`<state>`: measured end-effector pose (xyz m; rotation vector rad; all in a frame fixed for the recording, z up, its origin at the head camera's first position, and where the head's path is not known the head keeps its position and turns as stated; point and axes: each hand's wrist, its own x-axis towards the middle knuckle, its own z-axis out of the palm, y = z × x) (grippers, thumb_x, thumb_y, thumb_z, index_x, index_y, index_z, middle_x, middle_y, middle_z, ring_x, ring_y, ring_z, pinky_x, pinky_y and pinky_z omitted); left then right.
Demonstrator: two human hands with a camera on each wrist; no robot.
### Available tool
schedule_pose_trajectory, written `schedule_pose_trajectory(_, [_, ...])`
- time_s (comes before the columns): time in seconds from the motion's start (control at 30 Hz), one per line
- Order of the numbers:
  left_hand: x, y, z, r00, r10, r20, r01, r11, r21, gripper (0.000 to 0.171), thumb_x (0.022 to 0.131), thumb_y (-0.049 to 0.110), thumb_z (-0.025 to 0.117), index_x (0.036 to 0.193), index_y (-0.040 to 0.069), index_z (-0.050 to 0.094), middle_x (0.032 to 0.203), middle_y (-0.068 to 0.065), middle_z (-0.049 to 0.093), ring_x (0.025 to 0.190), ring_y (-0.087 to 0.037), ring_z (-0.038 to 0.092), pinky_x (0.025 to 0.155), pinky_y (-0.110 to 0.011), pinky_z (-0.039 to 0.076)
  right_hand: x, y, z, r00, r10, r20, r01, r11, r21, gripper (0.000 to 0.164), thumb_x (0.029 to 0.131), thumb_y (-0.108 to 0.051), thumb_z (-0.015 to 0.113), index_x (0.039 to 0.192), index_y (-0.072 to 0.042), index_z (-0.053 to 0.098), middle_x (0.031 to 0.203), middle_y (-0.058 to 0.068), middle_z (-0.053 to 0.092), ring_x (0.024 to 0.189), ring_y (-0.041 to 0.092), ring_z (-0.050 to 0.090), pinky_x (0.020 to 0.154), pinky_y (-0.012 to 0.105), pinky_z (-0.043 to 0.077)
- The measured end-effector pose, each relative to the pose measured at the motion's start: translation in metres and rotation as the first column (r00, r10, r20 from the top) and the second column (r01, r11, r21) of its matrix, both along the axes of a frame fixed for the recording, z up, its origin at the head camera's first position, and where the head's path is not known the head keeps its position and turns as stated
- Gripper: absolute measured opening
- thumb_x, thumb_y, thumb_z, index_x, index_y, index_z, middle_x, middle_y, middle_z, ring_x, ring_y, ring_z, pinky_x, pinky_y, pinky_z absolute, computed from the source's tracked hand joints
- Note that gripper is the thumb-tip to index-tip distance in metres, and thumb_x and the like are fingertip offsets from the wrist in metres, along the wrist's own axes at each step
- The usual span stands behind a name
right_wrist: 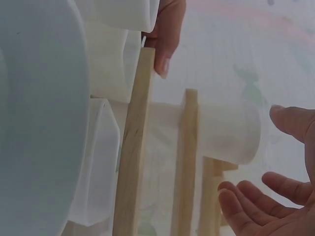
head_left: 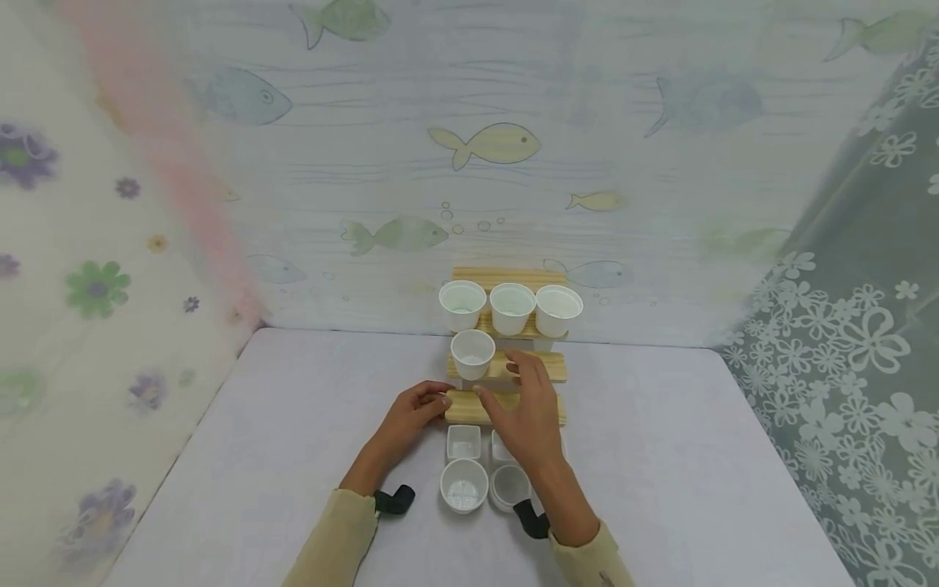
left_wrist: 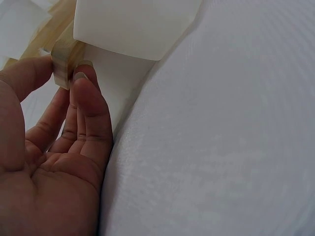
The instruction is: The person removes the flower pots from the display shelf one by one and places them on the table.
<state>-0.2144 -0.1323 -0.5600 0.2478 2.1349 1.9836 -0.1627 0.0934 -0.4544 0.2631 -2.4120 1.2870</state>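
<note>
My left hand (head_left: 407,417) pinches the left end of the lowest wooden plank (head_left: 469,406) of a stepped shelf. In the left wrist view, thumb and fingertips close on that plank end (left_wrist: 64,61). On the middle plank (head_left: 546,367), at its left, stands a white round cup (head_left: 473,355). Over the lower planks, my right hand (head_left: 534,420) is spread, thumb apart from the fingers, with nothing held. The right wrist view has the thumb and fingers of the right hand (right_wrist: 270,204) just off that cup (right_wrist: 231,130).
Three white cups (head_left: 513,308) line the upper plank. In front of the shelf stand a square white cup (head_left: 464,443), round white cups (head_left: 465,487) and others partly hidden under my right hand. A white cloth covers the table (head_left: 293,440); a fish-patterned wall (head_left: 381,187) rises behind.
</note>
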Motion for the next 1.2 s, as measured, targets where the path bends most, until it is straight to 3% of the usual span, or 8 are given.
schedule_pose_trajectory(0.27, [0.021,0.009,0.002,0.999,0.034,0.005,-0.034,0.999,-0.001,0.033,0.103,0.025,0.072,0.132,0.009,0.069,0.113,-0.009,0.073,0.097,-0.020,0.068,0.083,-0.030,0.059,0.006,0.007,0.001,0.999,0.032,-0.013,-0.032,0.999,-0.024,0.062,0.088,-0.020,0.090,0.141,-0.008,0.059,0.136,0.008,0.059,0.125,0.028,0.063,0.104,0.044,0.056])
schedule_pose_trajectory(0.67, [0.056,0.020,0.007,0.997,0.076,-0.017,-0.077,0.997,-0.022,0.034,0.104,0.028,0.072,0.132,0.010,0.069,0.111,-0.009,0.073,0.096,-0.021,0.068,0.082,-0.030,0.059,0.016,0.015,0.009,0.989,0.112,-0.092,-0.116,0.993,-0.036,0.067,0.082,-0.018,0.095,0.138,-0.002,0.060,0.131,0.013,0.061,0.118,0.030,0.065,0.100,0.046,0.057])
schedule_pose_trajectory(1.2, [0.097,0.040,0.012,0.990,0.141,-0.008,-0.142,0.990,-0.016,0.036,0.103,0.026,0.073,0.134,0.008,0.069,0.113,-0.010,0.074,0.096,-0.019,0.069,0.083,-0.031,0.059,0.028,0.025,0.015,0.983,0.174,-0.053,-0.174,0.985,-0.001,0.068,0.081,-0.021,0.096,0.135,-0.002,0.060,0.130,0.014,0.060,0.116,0.029,0.064,0.100,0.042,0.056])
